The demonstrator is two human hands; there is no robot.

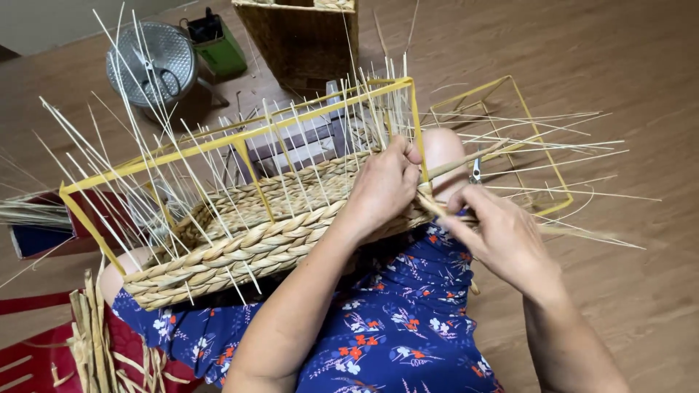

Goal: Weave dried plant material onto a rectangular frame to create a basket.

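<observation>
The half-woven basket (240, 240) lies across the person's lap, its long axis running from lower left to upper right. At its right end, the right hand (502, 236) pinches a straw strand (466, 161), fingers closed on it just beside the basket's corner. The left hand (386, 182) presses curled on that corner. Beyond the basket, a yellow wire frame (510, 131) rests on the floor.

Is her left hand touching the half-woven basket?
Touching: the head view shows the left hand pressed against the woven basket beside the yellow frame's corner.
</observation>
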